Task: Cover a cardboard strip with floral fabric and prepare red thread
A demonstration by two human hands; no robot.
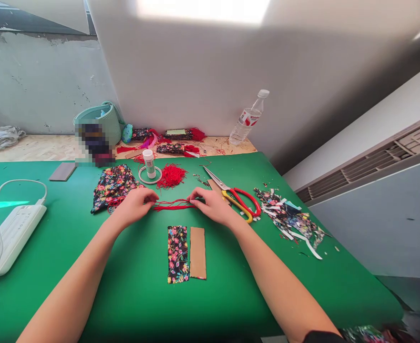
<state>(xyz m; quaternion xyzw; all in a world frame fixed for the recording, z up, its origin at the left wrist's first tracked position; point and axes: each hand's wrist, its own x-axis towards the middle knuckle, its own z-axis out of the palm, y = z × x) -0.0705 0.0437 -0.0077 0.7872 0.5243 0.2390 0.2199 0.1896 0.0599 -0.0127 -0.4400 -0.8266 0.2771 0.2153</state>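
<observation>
Several red threads stretch sideways between my two hands, low over the green table. My left hand pinches their left end, and my right hand has its fingers closed on the right end. Nearer to me lie two strips side by side: a black floral fabric strip and a plain brown card strip. Beyond my hands is a pile of cut red thread. Floral fabric lies crumpled behind my left hand. Scissors with red and yellow handles rest just past my right hand.
A glue stick stands inside a ring-shaped roll. Fabric and paper scraps are heaped at right. A white power strip lies at left. Floral pieces with red tassels, a plastic bottle and a teal basket are at the back.
</observation>
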